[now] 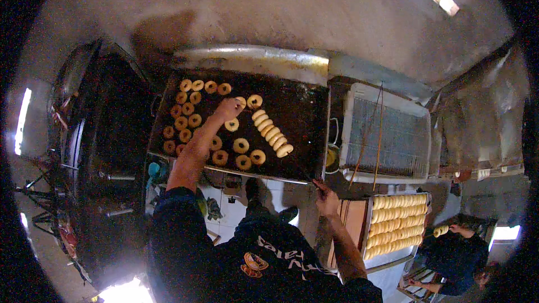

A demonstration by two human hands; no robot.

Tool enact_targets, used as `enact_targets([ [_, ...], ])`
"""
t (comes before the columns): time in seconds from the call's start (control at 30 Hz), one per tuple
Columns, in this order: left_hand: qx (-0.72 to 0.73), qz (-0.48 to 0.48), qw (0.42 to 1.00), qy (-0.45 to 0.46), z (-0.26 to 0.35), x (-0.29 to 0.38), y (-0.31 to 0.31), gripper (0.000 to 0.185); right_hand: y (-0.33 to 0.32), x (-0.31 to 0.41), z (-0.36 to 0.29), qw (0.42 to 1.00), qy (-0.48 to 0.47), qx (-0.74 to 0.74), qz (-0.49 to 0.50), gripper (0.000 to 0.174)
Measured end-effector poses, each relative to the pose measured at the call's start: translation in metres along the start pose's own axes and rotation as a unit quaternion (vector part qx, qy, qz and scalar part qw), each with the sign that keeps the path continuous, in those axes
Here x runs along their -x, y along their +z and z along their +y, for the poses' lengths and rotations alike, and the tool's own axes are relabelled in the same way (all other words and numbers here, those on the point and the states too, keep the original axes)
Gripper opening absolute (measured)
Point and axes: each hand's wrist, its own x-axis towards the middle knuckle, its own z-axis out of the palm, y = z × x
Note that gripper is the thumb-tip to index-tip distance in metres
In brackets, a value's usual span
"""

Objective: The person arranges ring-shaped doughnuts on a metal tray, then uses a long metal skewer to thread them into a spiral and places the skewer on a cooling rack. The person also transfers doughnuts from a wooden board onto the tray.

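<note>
A dark rectangular frying vat or griddle (294, 97) lies before me, with many ring-shaped doughs (220, 157) spread over its left half. My left hand (229, 109) reaches over it, fingers on a dough ring (240, 102). Just right of that hand lies another ring (254, 101). A row of rings (269, 132) is threaded on a thin dark rod that slants down to my right hand (326, 198), which grips the rod's end beyond the near edge. Whether the rings rest on the surface or hang above it I cannot tell.
On the right, a white-rimmed tray with a wire rack (383, 134) has two thin sticks (378, 143) across it. Nearer stands a tray with rows of pale rings (396, 223). A co-worker (457, 256) at lower right holds a few rings. A metal ledge (252, 59) runs behind the vat.
</note>
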Motion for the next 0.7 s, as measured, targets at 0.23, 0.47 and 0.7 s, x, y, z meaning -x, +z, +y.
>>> enact_targets([
  [0.23,0.016,0.005,1.000,-0.005,-0.020,-0.039,0.006,0.020,-0.060,-0.010,-0.106,0.999,0.033,0.015,-0.010,0.041],
  [0.47,-0.020,0.087,0.990,0.108,-0.095,-0.036,-0.036,0.020,-0.051,-0.048,-0.129,0.999,-0.017,-0.046,-0.016,0.036],
  [0.7,0.041,0.034,0.995,0.089,-0.064,0.034,-0.043,0.013,-0.025,-0.050,-0.124,0.999,-0.001,-0.032,-0.042,0.042],
])
